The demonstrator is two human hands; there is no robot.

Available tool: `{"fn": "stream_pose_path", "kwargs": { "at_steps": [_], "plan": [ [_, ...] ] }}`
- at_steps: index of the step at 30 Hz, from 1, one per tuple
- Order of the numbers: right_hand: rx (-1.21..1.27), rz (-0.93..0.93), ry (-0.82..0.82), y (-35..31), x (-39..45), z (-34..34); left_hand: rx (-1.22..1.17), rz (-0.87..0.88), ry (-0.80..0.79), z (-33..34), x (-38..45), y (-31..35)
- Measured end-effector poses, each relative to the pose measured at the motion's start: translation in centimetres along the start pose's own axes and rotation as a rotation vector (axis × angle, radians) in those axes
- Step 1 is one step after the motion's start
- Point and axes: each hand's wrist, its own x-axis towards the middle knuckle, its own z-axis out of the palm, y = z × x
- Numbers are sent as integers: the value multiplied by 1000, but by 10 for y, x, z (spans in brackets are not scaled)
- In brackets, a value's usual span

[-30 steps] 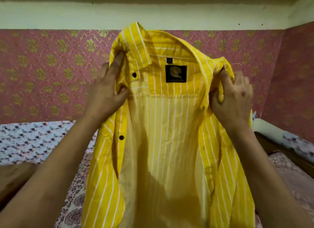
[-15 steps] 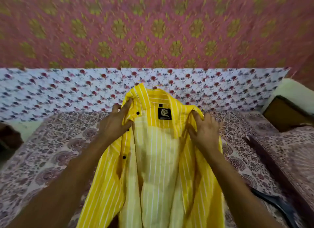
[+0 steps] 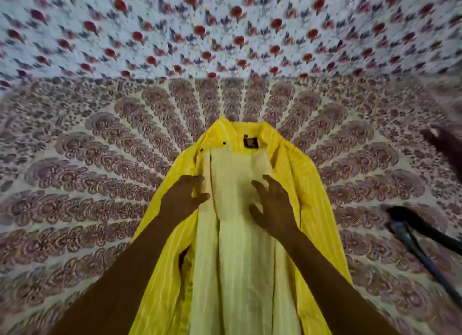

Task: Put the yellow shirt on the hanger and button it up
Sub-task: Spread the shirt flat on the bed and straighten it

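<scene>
Yellow cotton-like shirt with thin white stripes (image 3: 307,184) is lying opened out, front panels spread, collar pointing away from the person, on a bedspread printed with brown-mauve paisley fans (image 3: 87,164). Its paler inner back is showing down the middle. A small black label (image 3: 250,142) is sitting inside the neck; the picture is too blurred for any writing or brand on it to be read. Dark buttons are showing along the left placket near the collar.

The left hand (image 3: 181,201) is hovering at or resting on the left front edge, fingers loosely spread, gripping nothing that can be seen. The right hand (image 3: 273,206) is reaching over the pale lining, fingers splayed and slightly bent, likewise holding nothing; whether either is touching the cloth cannot be told.

A white cloth with red and dark floral motifs (image 3: 225,27) is lying beyond the bedspread. A dark, thin-armed object, possibly the hanger (image 3: 415,232), is lying at the right, well apart from the shirt.
</scene>
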Motion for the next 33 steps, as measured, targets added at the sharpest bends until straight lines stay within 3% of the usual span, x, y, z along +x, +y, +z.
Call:
{"fn": "stream_pose_path", "kwargs": {
  "at_steps": [6, 10, 14, 17, 20, 23, 25, 27, 29, 31, 33],
  "plan": [
    [199, -98, -9, -41, -21, 42, -108, -95, 143, 18, -39, -51],
    [276, -122, 14, -71, -24, 51, -105, -129, 127, 24, -57, -69],
    [-14, -279, -124, -86, -31, 63, 23, -138, -34, 33, -77, -86],
    [-222, -97, -399, -86, -42, 73, 240, -62, -143, 40, -100, -103],
    [-291, 14, -447, -89, -53, 79, 306, -36, -141, 43, -120, -113],
    [-232, 79, -402, -99, -61, 80, 370, -95, -73, 35, -121, -106],
    [-148, -29, -217, -108, -68, 80, 371, -168, -11, 25, -117, -100],
    [-96, -225, -79, -115, -78, 85, 258, -275, 156, 9, -115, -102],
    [-123, -301, -100, -114, -91, 94, 153, -345, 372, -12, -117, -109],
    [-259, -171, -149, -113, -103, 102, 107, -221, 476, -22, -124, -119],
    [-352, 25, -186, -114, -109, 101, -17, 8, 241, -17, -136, -123]
  ]
}}
